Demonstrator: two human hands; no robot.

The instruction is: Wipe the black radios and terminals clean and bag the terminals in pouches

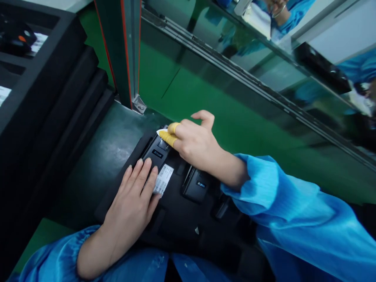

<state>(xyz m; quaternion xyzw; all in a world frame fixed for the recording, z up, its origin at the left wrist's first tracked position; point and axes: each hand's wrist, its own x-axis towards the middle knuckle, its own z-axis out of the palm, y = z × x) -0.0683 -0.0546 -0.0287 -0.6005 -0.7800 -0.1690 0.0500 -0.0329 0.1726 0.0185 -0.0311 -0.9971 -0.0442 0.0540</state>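
Pinching small white scrap [159,132], right hand [198,144], far end | left hand [129,203] flat, ungripping, near end of black oblong device [152,159]

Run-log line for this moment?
left hand: resting on Riton device | right hand: yellow finger cots on white piece, device's far end | barcode label: beside device | second Riton device: in black tray

the brand name "riton" stands in light letters on a black device [155,145], set within a small dark plate [158,153], and appears again on a second black device [192,192] to its right in a black tray [176,219]. on a white label [165,176] beside the first, bar codes and rows of print are visible but too small to read.
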